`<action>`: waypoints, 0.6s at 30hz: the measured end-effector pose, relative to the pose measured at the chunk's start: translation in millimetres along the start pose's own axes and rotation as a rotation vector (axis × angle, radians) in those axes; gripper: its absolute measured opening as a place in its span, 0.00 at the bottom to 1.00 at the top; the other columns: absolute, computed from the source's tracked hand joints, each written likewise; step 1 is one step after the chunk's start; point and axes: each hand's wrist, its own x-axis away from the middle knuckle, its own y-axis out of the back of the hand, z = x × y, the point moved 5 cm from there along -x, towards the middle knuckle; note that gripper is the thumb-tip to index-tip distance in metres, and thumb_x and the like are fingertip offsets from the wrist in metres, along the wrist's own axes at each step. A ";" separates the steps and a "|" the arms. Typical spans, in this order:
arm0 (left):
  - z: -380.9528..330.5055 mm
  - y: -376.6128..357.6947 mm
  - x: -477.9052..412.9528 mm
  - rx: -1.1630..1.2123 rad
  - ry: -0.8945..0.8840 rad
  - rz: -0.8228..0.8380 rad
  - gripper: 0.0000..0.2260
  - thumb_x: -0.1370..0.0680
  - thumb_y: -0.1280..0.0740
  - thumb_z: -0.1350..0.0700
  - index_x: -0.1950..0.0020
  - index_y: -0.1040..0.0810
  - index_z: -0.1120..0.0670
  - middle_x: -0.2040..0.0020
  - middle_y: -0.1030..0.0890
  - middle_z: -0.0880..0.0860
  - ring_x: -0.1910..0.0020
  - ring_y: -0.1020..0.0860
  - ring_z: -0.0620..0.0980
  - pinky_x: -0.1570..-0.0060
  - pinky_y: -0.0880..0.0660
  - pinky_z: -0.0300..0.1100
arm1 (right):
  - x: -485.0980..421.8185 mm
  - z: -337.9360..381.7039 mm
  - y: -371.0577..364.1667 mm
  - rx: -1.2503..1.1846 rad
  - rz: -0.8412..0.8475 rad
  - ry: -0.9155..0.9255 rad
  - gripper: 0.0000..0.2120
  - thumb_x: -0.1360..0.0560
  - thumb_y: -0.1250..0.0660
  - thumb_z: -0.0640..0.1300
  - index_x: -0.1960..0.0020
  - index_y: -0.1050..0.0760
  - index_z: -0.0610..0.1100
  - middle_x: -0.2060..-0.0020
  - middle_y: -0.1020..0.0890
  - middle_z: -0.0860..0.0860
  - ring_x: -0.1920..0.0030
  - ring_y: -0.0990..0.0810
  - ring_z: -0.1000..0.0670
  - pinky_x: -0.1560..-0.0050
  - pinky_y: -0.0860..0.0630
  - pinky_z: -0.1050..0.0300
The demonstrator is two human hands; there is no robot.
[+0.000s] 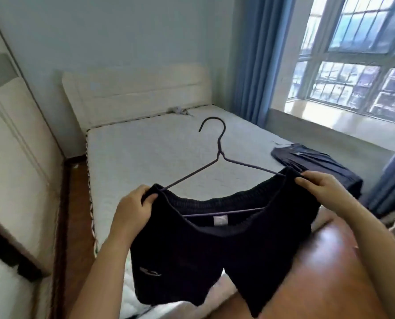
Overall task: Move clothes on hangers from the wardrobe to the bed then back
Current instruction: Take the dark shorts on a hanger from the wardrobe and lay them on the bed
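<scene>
A pair of black shorts hangs on a thin dark wire hanger, held up above the foot of the bed. My left hand grips the left corner of the waistband together with the hanger's end. My right hand grips the right corner the same way. The hook points away from me, toward the headboard. A second dark garment lies flat on the bed's right side. The wardrobe itself is not clearly in view.
White panelled doors run along the left wall, with a narrow strip of floor between them and the bed. A window with blue curtains is at the right. Wooden floor lies at the bottom right.
</scene>
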 end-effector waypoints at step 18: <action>-179.1 -339.0 3.3 0.194 0.051 0.521 0.05 0.24 0.35 0.55 0.57 0.22 0.54 0.60 0.19 0.50 0.57 0.22 0.52 0.56 0.28 0.47 | 99.8 -299.4 168.0 0.206 -0.289 -0.577 0.08 0.23 0.38 0.44 0.51 0.24 0.40 0.57 0.20 0.43 0.52 0.23 0.42 0.56 0.35 0.54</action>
